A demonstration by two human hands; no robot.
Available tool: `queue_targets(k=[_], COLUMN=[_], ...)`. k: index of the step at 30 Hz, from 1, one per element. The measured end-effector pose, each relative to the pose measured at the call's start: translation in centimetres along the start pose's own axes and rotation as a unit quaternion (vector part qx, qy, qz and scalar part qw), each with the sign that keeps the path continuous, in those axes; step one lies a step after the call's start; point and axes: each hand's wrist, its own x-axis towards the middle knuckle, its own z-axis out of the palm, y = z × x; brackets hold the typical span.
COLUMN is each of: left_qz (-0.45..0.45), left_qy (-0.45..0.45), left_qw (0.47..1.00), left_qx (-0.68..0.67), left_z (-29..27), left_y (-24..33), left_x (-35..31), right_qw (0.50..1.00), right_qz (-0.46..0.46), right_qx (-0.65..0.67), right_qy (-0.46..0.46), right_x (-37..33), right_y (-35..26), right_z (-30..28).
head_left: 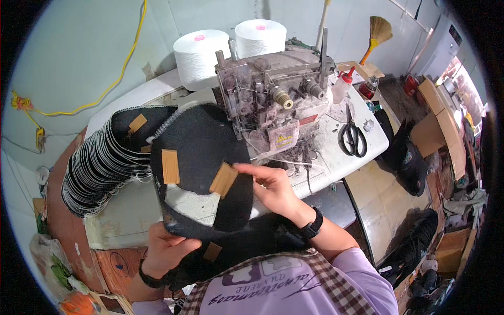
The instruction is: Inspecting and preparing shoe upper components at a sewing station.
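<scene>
A black fabric piece (197,136) with a curved gap in it lies before a lint-covered overlock sewing machine (278,92). Two brown tape strips mark it: one tape strip (170,167) on the left, another tape strip (224,180) on the right. White stitching (170,123) runs along part of its upper left edge. My right hand (277,191) pinches the fabric at the right strip, index finger stretched along the strip's top. At the lower left, my left hand (169,251) grips the near edge between thumb and fingers. More black fabric (236,244) lies across my lap.
A long fanned stack of black pieces with white edges (102,163) stands left on the white table (126,210). Behind are two white thread cones (202,60). Black-handled scissors (352,137) and a red-tipped bottle (342,86) sit right of the machine. Cardboard (446,131) stands farther right.
</scene>
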Motion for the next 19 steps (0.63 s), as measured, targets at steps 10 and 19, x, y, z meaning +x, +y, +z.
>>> queue_targets(k=[10,19], left_qz=[0.350,0.057], left_qy=[0.043,0.015], left_qw=[0.741,0.995], left_qx=[0.571,0.083], left_z=[2.0,2.2], left_y=[-0.8,0.2], left_x=[8.1,5.9], right_qw=[0.961,0.941], right_qz=[-0.088,-0.106], right_qx=[-0.257,-0.311], right_qy=[-0.056,-0.086], right_x=[-1.3,-1.0], right_y=[-3.0,-2.6], right_z=[-2.1,-0.4])
